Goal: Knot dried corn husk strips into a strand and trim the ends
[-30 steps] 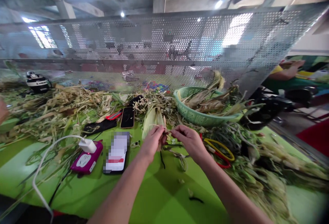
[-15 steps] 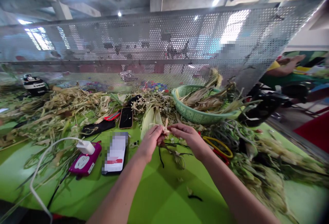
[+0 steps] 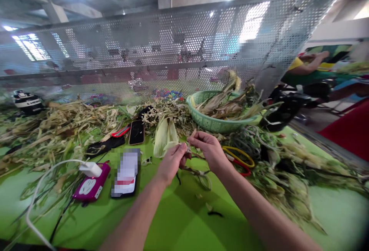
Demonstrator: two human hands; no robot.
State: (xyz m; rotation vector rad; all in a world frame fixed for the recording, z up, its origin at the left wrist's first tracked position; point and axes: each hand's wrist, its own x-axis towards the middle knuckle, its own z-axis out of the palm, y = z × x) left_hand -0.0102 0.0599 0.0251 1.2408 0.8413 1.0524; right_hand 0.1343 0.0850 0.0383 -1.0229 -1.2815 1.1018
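Observation:
My left hand (image 3: 172, 161) and my right hand (image 3: 208, 148) meet above the green table (image 3: 173, 220), both pinched on a thin strip of dried corn husk (image 3: 191, 133) held between them. A dark cord or strand (image 3: 196, 172) hangs from the hands down to the table. Just behind the hands lies a pale husk bundle (image 3: 165, 135). Yellow and red loops (image 3: 240, 158), like scissor handles, lie right of my right hand.
A green basket (image 3: 215, 122) of husks stands behind. Husk piles (image 3: 57, 124) cover the left and right (image 3: 291, 178). Phones (image 3: 126, 172) (image 3: 136, 132) and a pink power strip (image 3: 90, 183) with a white plug lie left. A perforated metal screen (image 3: 173, 51) backs the table. Another person's arm (image 3: 313, 60) shows far right.
The view has shifted right and down a little. My hands have stayed pinched together on the husk strip, the right hand lifting slightly.

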